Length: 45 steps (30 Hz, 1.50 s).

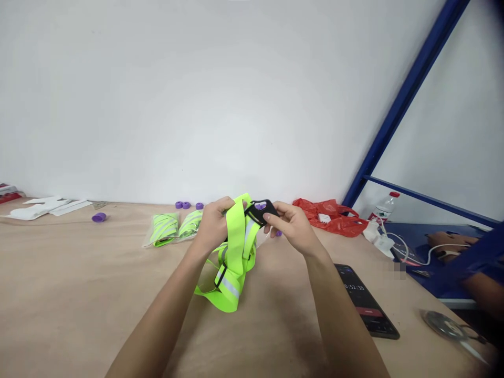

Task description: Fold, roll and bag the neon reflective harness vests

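Note:
A neon-yellow reflective strap with grey stripes hangs in loops between my two hands, above the table. My left hand is closed around the upper part of the strap. Thumb and fingers of my right hand pinch a black plastic buckle at the strap's top end. A black slider sits on a lower loop. Behind my left hand lie bagged, folded reflective straps in clear plastic, partly hidden by that hand.
Small purple rolls stand near the wall, another farther left by white papers. At right are a red plastic bag, a bottle, a phone showing a timer, and a blue metal frame. Another person's hand rests beyond.

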Available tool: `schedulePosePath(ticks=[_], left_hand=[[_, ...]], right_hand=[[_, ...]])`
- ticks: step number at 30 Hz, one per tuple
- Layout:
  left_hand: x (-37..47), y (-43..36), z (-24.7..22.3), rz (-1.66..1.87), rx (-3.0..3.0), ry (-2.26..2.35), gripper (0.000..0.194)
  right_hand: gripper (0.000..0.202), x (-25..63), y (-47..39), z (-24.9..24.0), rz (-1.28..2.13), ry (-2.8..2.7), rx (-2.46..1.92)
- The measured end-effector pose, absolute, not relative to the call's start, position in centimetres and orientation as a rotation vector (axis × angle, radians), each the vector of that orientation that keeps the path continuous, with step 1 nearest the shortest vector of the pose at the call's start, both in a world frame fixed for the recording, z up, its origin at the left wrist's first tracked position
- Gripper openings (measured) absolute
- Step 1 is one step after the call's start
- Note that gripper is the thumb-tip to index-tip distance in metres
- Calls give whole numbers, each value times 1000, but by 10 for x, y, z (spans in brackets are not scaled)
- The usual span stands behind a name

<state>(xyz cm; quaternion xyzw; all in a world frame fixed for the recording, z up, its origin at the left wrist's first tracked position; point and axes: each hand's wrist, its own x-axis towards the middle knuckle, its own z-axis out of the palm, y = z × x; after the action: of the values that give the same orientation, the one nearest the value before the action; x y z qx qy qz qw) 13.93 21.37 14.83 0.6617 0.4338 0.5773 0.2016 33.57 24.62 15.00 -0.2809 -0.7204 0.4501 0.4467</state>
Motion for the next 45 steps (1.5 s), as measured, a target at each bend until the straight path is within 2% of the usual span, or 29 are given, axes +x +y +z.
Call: schedulePosePath(ticks=[6, 10, 12, 18, 21, 24, 27, 33, 37, 39, 43, 45], left_hand=[[134, 214, 151, 1243, 1855, 1255, 32], [126, 218, 149, 1152, 1919, 1379, 26], [120, 221, 147, 1128, 1909, 1489, 28], [103, 222, 148, 1050, 1840, 1601, 33], [96, 221, 150, 970, 1828, 1551, 34], [92, 220, 152, 992, 1828, 1437, 31], [94, 216, 154, 955, 1869, 1313, 30], [118, 212, 152, 896, 1958, 1182, 38], [136, 212, 147, 952, 1963, 1099, 29], [142, 213, 145, 965, 1955, 1049, 37], [148, 217, 140, 1094, 1874, 1047, 37], [148, 220, 138, 1212, 1813, 1064, 34]], right_hand=[[24, 348, 254, 152, 929, -1439, -682], [18, 357, 253, 155, 535, -1553, -920], [16, 361, 250, 158, 439, -1627, -965], [24, 372, 243, 163, 964, -1598, -654], [27, 376, 243, 162, 1094, -1786, -667], [21, 373, 242, 161, 799, -2110, -965], [16, 365, 239, 160, 533, -2195, -1111], [18, 355, 238, 158, 701, -2088, -862], [30, 350, 242, 156, 836, -1974, -770], [33, 346, 242, 156, 828, -1911, -776], [19, 341, 241, 154, 838, -1924, -714], [22, 341, 241, 153, 828, -1984, -682]])
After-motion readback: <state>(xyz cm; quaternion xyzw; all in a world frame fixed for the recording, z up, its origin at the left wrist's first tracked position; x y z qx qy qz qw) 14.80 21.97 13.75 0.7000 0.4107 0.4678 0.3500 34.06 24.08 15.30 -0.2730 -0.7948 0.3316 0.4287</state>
